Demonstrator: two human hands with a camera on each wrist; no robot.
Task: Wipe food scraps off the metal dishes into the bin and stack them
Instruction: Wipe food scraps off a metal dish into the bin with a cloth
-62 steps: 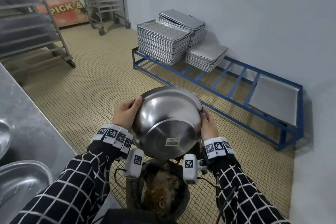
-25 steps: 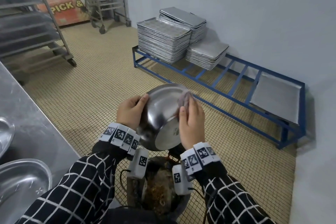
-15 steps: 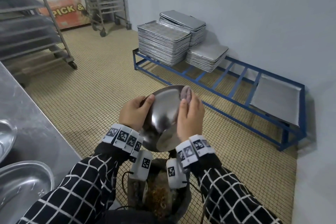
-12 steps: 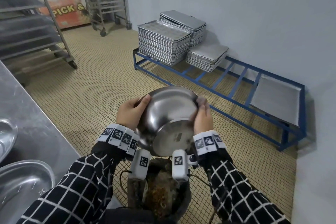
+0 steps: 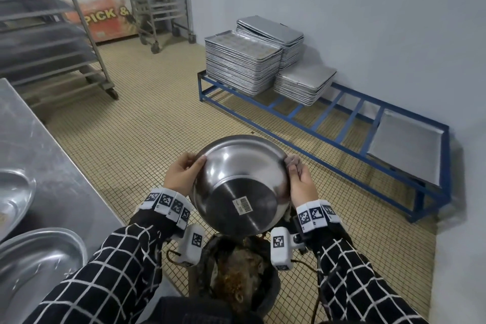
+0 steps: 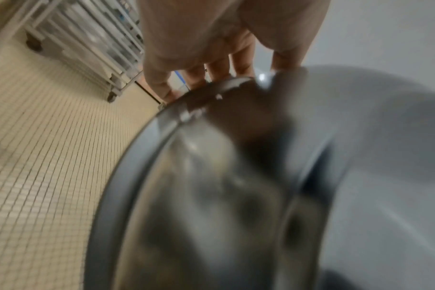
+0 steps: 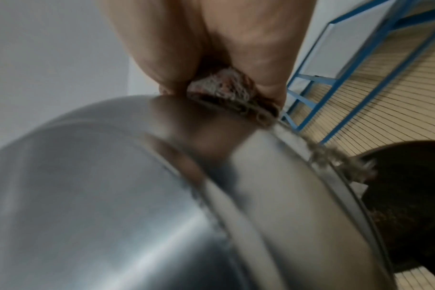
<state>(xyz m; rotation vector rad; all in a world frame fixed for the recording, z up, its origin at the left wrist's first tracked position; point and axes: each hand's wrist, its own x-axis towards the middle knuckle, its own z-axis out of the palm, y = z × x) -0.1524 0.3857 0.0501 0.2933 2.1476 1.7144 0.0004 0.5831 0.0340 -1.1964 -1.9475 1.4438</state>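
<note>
Bin (image 5: pixel 236 281) nearest, scraps inside. Directly above: bowl (image 5: pixel 240 184) tipped, base toward camera. Left hand (image 5: pixel 181 173) curled over left rim. Right hand (image 5: pixel 302 181) clamped on right rim, wiping cloth (image 7: pixel 224 86) pinched against it. Wiping step in hand, looks near done. Next: check inside, then stack left with dishes (image 5: pixel 39 265) on counter (image 5: pixel 52 166).

Head camera looks down from above at the bowl (image 5: pixel 240 184), both wrist cameras very close underneath, blurry, probably sharing that bowl's rim
</note>
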